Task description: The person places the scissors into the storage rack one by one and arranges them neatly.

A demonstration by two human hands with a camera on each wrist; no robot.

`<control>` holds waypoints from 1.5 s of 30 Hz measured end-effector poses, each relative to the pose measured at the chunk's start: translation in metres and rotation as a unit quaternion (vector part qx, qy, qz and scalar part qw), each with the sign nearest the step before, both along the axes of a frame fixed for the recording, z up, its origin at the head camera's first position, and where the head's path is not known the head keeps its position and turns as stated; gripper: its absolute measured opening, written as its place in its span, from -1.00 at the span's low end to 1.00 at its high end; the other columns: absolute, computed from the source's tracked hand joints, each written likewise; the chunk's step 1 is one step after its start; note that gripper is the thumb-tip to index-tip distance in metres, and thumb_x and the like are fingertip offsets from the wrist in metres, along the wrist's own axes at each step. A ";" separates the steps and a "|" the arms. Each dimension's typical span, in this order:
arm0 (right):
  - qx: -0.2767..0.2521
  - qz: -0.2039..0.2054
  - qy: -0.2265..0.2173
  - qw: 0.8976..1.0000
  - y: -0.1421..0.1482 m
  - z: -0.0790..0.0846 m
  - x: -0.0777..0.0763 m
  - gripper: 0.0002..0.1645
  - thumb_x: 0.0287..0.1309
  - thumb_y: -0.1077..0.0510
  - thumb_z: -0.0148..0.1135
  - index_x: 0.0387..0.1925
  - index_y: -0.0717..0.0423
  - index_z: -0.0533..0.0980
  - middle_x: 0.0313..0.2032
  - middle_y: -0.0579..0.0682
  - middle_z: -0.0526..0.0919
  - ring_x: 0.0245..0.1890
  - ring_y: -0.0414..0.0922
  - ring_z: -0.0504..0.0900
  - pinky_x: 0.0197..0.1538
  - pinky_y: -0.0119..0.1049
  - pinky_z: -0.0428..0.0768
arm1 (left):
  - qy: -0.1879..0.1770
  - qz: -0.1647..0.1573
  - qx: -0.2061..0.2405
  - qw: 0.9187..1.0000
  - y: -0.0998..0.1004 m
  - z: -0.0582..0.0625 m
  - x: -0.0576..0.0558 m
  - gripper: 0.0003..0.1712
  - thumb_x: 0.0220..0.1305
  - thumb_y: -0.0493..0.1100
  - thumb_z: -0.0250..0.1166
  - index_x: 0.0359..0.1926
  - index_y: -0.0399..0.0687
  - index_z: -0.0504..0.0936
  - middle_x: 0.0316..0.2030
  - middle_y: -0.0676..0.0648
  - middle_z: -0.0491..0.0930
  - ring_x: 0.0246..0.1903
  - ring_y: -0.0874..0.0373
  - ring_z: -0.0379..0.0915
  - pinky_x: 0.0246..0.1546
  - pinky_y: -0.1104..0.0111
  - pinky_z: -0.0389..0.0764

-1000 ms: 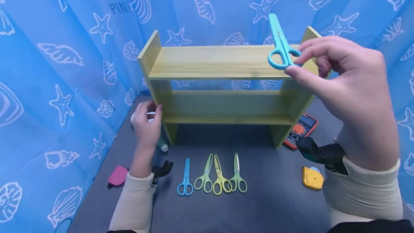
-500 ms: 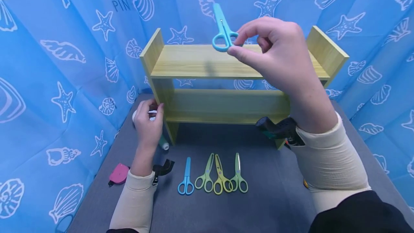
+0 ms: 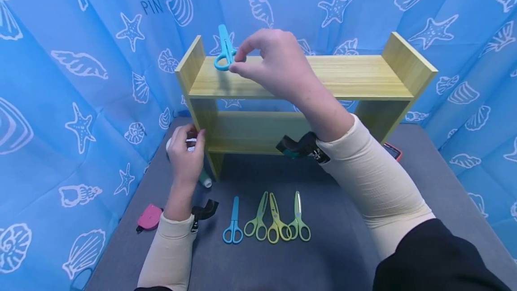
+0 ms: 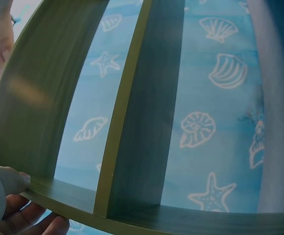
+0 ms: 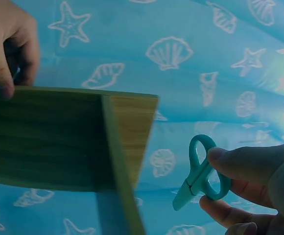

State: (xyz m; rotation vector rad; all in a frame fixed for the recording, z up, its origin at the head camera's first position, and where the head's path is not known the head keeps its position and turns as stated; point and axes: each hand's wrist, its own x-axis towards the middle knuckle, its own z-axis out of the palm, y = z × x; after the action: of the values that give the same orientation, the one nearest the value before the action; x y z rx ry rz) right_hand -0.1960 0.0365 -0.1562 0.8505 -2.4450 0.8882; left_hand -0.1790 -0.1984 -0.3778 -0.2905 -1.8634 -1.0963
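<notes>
My right hand (image 3: pixel 276 59) pinches light-blue scissors (image 3: pixel 224 45) by one finger loop. Their blades point up and away, above the left end of the top board. In the right wrist view the scissors (image 5: pixel 197 180) hang beside the shelf, thumb on one side and fingers on the other. The small wooden shelf (image 3: pixel 355 75) has two boards between two side panels. Low on its left panel, my left hand (image 3: pixel 183 154) grips the edge; the left wrist view shows the thumb (image 4: pixel 14 180) inside and the fingers outside.
Blue scissors (image 3: pixel 233 221) and several green and yellow scissors (image 3: pixel 278 226) lie in front of the shelf. A pink tape measure (image 3: pixel 150 217) is at left. Beside the left panel lies a green tube (image 3: pixel 204 178); a red-edged meter (image 3: pixel 392 151) shows at right. Patterned curtains hang behind.
My right hand has carried the light-blue scissors leftward, from the shelf's right end to above its left end. My left hand has stayed on the panel.
</notes>
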 end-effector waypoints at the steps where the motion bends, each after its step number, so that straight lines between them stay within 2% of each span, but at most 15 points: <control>1: 0.004 0.002 -0.009 1.000 -0.005 -0.002 -0.003 -0.80 0.29 -0.02 0.41 -0.25 0.02 0.74 -0.10 -0.16 0.71 -0.46 -0.13 0.30 -0.30 -0.31 0.30 | 0.001 -0.001 -0.001 1.000 0.000 0.000 0.000 -0.83 0.37 -0.28 0.37 -0.16 -0.37 0.64 -0.26 -0.25 0.61 -0.28 -0.03 0.64 -0.28 0.59 0.55; 3: 0.012 0.004 -0.025 1.000 -0.013 -0.006 -0.011 -0.81 0.29 -0.02 0.42 -0.26 0.01 0.74 -0.08 -0.15 0.72 -0.45 -0.14 0.34 -0.28 -0.31 0.33 | 0.004 -0.004 -0.002 1.000 0.000 0.001 0.000 -0.84 0.37 -0.29 0.37 -0.16 -0.37 0.64 -0.26 -0.25 0.61 -0.28 -0.03 0.64 -0.28 0.58 0.55; 5: 0.020 0.005 -0.036 0.999 -0.022 -0.010 -0.018 -0.82 0.28 -0.02 0.43 -0.27 0.00 0.75 -0.08 -0.14 0.73 -0.36 -0.17 0.46 -0.19 -0.33 0.40 | 0.005 -0.003 -0.007 1.000 0.000 0.001 -0.001 -0.84 0.36 -0.31 0.37 -0.17 -0.38 0.64 -0.26 -0.26 0.61 -0.28 -0.04 0.64 -0.29 0.56 0.57; 7: 0.032 0.005 -0.047 0.998 -0.029 -0.016 -0.024 -0.81 0.27 -0.03 0.44 -0.28 -0.01 0.75 -0.11 -0.14 0.73 -0.22 -0.18 0.55 -0.09 -0.31 0.45 | 0.009 0.001 -0.008 1.000 0.000 0.000 -0.002 -0.86 0.32 -0.36 0.39 -0.18 -0.39 0.64 -0.28 -0.27 0.61 -0.30 -0.05 0.64 -0.32 0.52 0.58; 9: 0.042 0.006 -0.056 0.998 -0.035 -0.021 -0.029 -0.81 0.26 -0.04 0.45 -0.30 -0.02 0.76 -0.15 -0.16 0.73 -0.08 -0.20 0.57 0.00 -0.30 0.46 | 0.012 0.006 -0.008 1.000 0.000 -0.001 -0.003 -0.87 0.28 -0.41 0.40 -0.20 -0.42 0.63 -0.29 -0.29 0.60 -0.32 -0.09 0.63 -0.34 0.49 0.59; 13: 0.057 0.004 -0.074 0.996 -0.044 -0.028 -0.032 -0.80 0.24 -0.09 0.46 -0.32 -0.07 0.76 -0.28 -0.22 0.70 -0.23 -0.20 0.54 -0.19 -0.31 0.47 | 0.018 0.009 -0.006 1.000 0.000 -0.001 -0.004 -0.86 0.23 -0.48 0.39 -0.21 -0.46 0.62 -0.30 -0.34 0.59 -0.34 -0.15 0.62 -0.34 0.55 0.55; 17: 0.063 0.004 -0.078 0.995 -0.051 -0.029 -0.032 -0.78 0.24 -0.12 0.45 -0.31 -0.10 0.75 -0.36 -0.25 0.69 -0.38 -0.21 0.50 -0.33 -0.32 0.43 | 0.009 0.006 -0.005 1.000 0.000 -0.002 -0.003 -0.86 0.27 -0.41 0.41 -0.18 -0.41 0.64 -0.28 -0.28 0.61 -0.31 -0.09 0.64 -0.32 0.56 0.57; 20: 0.063 0.010 -0.077 0.995 -0.053 -0.029 -0.030 -0.76 0.23 -0.14 0.46 -0.28 -0.09 0.74 -0.34 -0.26 0.71 -0.35 -0.24 0.54 -0.26 -0.34 0.48 | -0.002 0.003 -0.009 1.000 0.000 -0.001 0.000 -0.85 0.33 -0.34 0.39 -0.15 -0.37 0.64 -0.25 -0.25 0.61 -0.28 -0.05 0.64 -0.32 0.48 0.60; 23: 0.058 0.009 -0.083 0.995 -0.051 -0.029 -0.028 -0.69 0.21 -0.15 0.47 -0.15 -0.07 0.73 -0.20 -0.25 0.73 -0.16 -0.27 0.61 -0.08 -0.36 0.53 | -0.010 0.001 -0.014 1.000 0.000 -0.001 0.001 -0.82 0.38 -0.28 0.36 -0.13 -0.37 0.63 -0.24 -0.25 0.61 -0.26 -0.05 0.63 -0.33 0.40 0.61; 25: 0.049 0.008 -0.088 0.995 -0.046 -0.028 -0.025 -0.61 0.21 -0.16 0.47 -0.04 -0.04 0.71 -0.08 -0.21 0.73 -0.04 -0.26 0.61 0.02 -0.36 0.53 | -0.009 0.002 -0.012 1.000 0.000 -0.002 0.001 -0.82 0.38 -0.28 0.36 -0.14 -0.37 0.63 -0.25 -0.25 0.60 -0.27 -0.07 0.63 -0.33 0.37 0.62; 28: 0.025 0.007 -0.087 0.996 -0.037 -0.025 -0.016 -0.50 0.22 -0.15 0.47 0.10 -0.02 0.67 0.04 -0.17 0.71 -0.12 -0.22 0.59 -0.05 -0.35 0.52 | -0.004 0.003 -0.008 1.000 0.000 -0.002 0.000 -0.84 0.37 -0.31 0.36 -0.15 -0.37 0.63 -0.26 -0.25 0.60 -0.28 -0.09 0.63 -0.34 0.38 0.62; 32: -0.009 0.016 -0.069 0.997 -0.022 -0.019 0.001 -0.50 0.21 -0.12 0.47 0.12 -0.03 0.67 0.05 -0.18 0.71 -0.23 -0.16 0.47 -0.16 -0.30 0.44 | -0.002 -0.002 -0.005 1.000 0.000 -0.002 0.001 -0.84 0.37 -0.32 0.36 -0.15 -0.39 0.62 -0.26 -0.27 0.59 -0.28 -0.11 0.63 -0.31 0.53 0.56; 36: -0.035 0.022 -0.043 0.998 -0.007 -0.017 0.022 -0.55 0.21 -0.07 0.48 0.08 0.00 0.68 0.03 -0.19 0.71 -0.12 -0.12 0.49 -0.08 -0.24 0.44 | -0.002 -0.005 -0.002 1.000 0.001 -0.002 0.001 -0.83 0.36 -0.31 0.37 -0.15 -0.39 0.62 -0.26 -0.28 0.60 -0.28 -0.10 0.63 -0.29 0.58 0.53; 41: -0.069 0.047 0.026 0.996 0.011 -0.021 0.045 -0.60 0.18 0.02 0.52 0.01 0.09 0.71 -0.03 -0.11 0.74 -0.16 -0.07 0.54 -0.11 -0.17 0.49 | 0.006 0.002 0.002 1.000 0.002 -0.002 -0.001 -0.85 0.32 -0.36 0.39 -0.17 -0.39 0.63 -0.27 -0.29 0.60 -0.30 -0.12 0.63 -0.32 0.53 0.53; 45: -0.109 0.081 0.094 0.986 0.027 -0.027 0.061 -0.62 0.09 0.13 0.58 -0.06 0.19 0.71 -0.08 -0.03 0.75 -0.25 -0.08 0.55 -0.16 -0.16 0.55 | 0.011 0.005 0.003 1.000 0.007 0.003 0.002 -0.87 0.28 -0.45 0.38 -0.18 -0.45 0.62 -0.28 -0.35 0.58 -0.32 -0.19 0.61 -0.32 0.58 0.48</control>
State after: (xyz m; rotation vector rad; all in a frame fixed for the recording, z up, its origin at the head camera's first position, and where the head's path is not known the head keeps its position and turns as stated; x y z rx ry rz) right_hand -0.1345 0.0635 -0.1835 1.0132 -2.0957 1.0600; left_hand -0.1766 -0.1915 -0.3745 -0.2881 -1.8403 -1.0868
